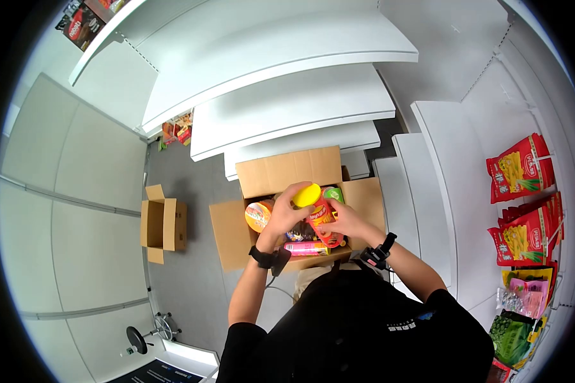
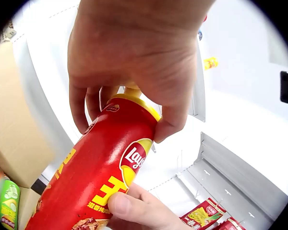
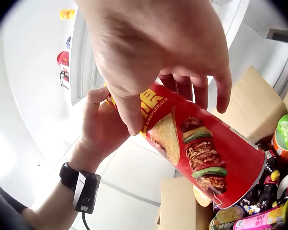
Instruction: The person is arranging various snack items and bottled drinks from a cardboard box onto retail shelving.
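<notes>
Both hands hold a red Lay's potato chip canister (image 1: 319,220) with a yellow lid, tilted over an opened cardboard box (image 1: 287,172). My left hand (image 1: 287,214) grips its lid end, thumb on one side and fingers on the other, as the left wrist view shows. Lower down, my right hand (image 1: 346,223) is wrapped round the canister's body (image 3: 206,148), where a barbecue skewer is printed. Inside the box lie a tub with an orange lid (image 1: 258,217), a pink tube (image 1: 306,248), a green canister (image 2: 8,203) and dark packages partly hidden by the hands.
White shelves (image 1: 294,105) rise in front of the box. At right hang red snack bags (image 1: 521,169) and other packets. A smaller open carton (image 1: 172,223) stands on the floor to the left, with a wheeled stool (image 1: 137,339) further back. Several packages (image 1: 179,131) sit by the low shelf.
</notes>
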{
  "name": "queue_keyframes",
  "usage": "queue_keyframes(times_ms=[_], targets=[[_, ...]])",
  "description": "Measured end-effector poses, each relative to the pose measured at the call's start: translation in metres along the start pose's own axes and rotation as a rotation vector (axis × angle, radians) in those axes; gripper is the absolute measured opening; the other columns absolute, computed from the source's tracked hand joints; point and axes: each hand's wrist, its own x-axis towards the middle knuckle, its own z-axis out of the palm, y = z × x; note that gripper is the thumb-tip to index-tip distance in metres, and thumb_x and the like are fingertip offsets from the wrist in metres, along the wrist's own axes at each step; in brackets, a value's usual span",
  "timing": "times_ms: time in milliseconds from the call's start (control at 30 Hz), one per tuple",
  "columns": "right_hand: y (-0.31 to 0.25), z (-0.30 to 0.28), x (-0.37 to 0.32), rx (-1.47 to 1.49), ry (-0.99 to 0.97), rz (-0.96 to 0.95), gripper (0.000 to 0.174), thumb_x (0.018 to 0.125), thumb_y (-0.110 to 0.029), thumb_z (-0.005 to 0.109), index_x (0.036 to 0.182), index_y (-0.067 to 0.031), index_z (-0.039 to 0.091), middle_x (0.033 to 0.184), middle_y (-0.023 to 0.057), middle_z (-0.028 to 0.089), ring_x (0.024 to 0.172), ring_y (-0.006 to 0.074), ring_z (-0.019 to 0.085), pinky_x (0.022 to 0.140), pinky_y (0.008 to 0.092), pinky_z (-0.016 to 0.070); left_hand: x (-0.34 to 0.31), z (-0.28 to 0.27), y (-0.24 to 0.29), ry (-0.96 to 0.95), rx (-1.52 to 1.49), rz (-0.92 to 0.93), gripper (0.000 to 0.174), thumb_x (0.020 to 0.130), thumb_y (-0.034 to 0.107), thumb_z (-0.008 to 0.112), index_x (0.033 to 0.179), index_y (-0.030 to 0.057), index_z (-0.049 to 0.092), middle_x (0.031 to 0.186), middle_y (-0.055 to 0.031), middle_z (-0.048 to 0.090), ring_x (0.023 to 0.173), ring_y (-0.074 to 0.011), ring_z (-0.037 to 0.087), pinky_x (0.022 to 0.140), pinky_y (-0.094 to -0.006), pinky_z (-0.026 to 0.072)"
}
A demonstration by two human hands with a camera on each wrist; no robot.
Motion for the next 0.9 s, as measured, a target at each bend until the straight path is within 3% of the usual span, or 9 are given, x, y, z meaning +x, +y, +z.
queue_keyframes(times_ms=[100, 133, 233, 300, 367, 567, 767, 833, 900], targets=[[-0.012, -0.006, -0.002, -0.053, 0.036, 0.01, 0.072, 0.071, -0.027, 0.078, 0.126, 0.003, 0.044, 0.115, 0.0177, 0.06, 0.104, 0.0258, 0.061, 0.089, 0.0347, 0.0479, 0.004, 0.0, 0.012, -0.027, -0.062, -0.052, 0.056, 0.077, 0.004, 0.068, 0.129, 0.0027, 0.048, 0.12, -0.0097, 0.056, 0.109, -0.0167, 0.055, 0.094, -0.0299, 0.0443], [-0.02, -0.009, -0.004, -0.053, 0.049, -0.006, 0.069, 0.071, -0.025, 0.078, 0.125, 0.0033, 0.045, 0.113, 0.0173, 0.061, 0.103, 0.0248, 0.061, 0.089, 0.0346, 0.048, 0.007, 0.0, 0.009, -0.027, -0.014, 0.044, 0.057, 0.079, 0.006, 0.069, 0.13, 0.0025, 0.046, 0.122, -0.0104, 0.054, 0.108, -0.0171, 0.055, 0.092, -0.0312, 0.0463], [-0.018, -0.019, -0.002, -0.002, 0.083, -0.064, 0.071, 0.07, -0.026, 0.079, 0.125, 0.0035, 0.045, 0.112, 0.0169, 0.061, 0.104, 0.0253, 0.061, 0.089, 0.0343, 0.0483, 0.005, 0.002, 0.021, 0.028, -0.233, -0.005, 0.055, 0.081, 0.008, 0.068, 0.131, 0.002, 0.045, 0.125, -0.0114, 0.053, 0.113, -0.0183, 0.053, 0.09, -0.032, 0.0475], [-0.013, -0.031, 0.005, 0.023, 0.14, -0.12, 0.07, 0.071, -0.026, 0.079, 0.125, 0.0034, 0.045, 0.113, 0.0166, 0.061, 0.105, 0.025, 0.06, 0.09, 0.0346, 0.0478, 0.005, -0.002, 0.016, 0.091, -0.159, 0.089, 0.05, 0.084, 0.01, 0.065, 0.13, 0.0025, 0.046, 0.127, -0.0109, 0.052, 0.114, -0.0191, 0.052, 0.09, -0.0317, 0.047], [-0.031, -0.052, 0.006, 0.031, 0.182, -0.148, 0.069, 0.071, -0.026, 0.079, 0.125, 0.0032, 0.046, 0.114, 0.0154, 0.06, 0.104, 0.0235, 0.06, 0.09, 0.0344, 0.0478, 0.009, -0.011, -0.006, 0.158, -0.097, 0.217, 0.048, 0.086, 0.012, 0.065, 0.129, 0.0038, 0.046, 0.126, -0.0105, 0.051, 0.107, -0.0187, 0.056, 0.087, -0.0298, 0.048], [-0.132, -0.11, 0.001, -0.003, 0.265, -0.358, 0.058, 0.077, -0.022, 0.075, 0.123, 0.0008, 0.047, 0.111, 0.0093, 0.061, 0.099, 0.016, 0.059, 0.088, 0.0316, 0.0478, -0.005, -0.018, 0.003, 0.192, -0.202, 0.203, 0.037, 0.089, 0.012, 0.06, 0.124, 0.0034, 0.051, 0.118, -0.0079, 0.053, 0.096, -0.015, 0.057, 0.072, -0.026, 0.048], [-0.213, -0.141, -0.001, -0.093, 0.303, -0.45, 0.056, 0.079, -0.019, 0.073, 0.123, -0.0002, 0.045, 0.114, 0.0082, 0.058, 0.102, 0.0157, 0.057, 0.092, 0.0322, 0.0453, -0.007, -0.023, 0.002, 0.271, -0.193, 0.196, 0.031, 0.089, 0.011, 0.06, 0.118, 0.0012, 0.055, 0.115, -0.008, 0.057, 0.104, -0.0172, 0.056, 0.086, -0.029, 0.0459], [-0.241, -0.15, 0.0, -0.142, 0.347, -0.529, 0.056, 0.078, -0.021, 0.074, 0.122, 0.0004, 0.047, 0.112, 0.0086, 0.059, 0.1, 0.0158, 0.058, 0.09, 0.032, 0.0469, -0.008, -0.025, 0.0, 0.307, -0.164, 0.227, 0.028, 0.088, 0.008, 0.058, 0.114, -0.0011, 0.057, 0.112, -0.0087, 0.06, 0.109, -0.0182, 0.054, 0.095, -0.0298, 0.0414], [-0.272, -0.161, -0.001, -0.187, 0.414, -0.594, 0.057, 0.076, -0.025, 0.076, 0.119, 0.0016, 0.048, 0.107, 0.0095, 0.061, 0.096, 0.0158, 0.059, 0.086, 0.0316, 0.049, -0.009, -0.03, -0.002, 0.32, -0.162, 0.234, 0.027, 0.089, 0.009, 0.058, 0.114, -0.0008, 0.057, 0.111, -0.008, 0.06, 0.108, -0.0172, 0.055, 0.095, -0.0296, 0.0413]])
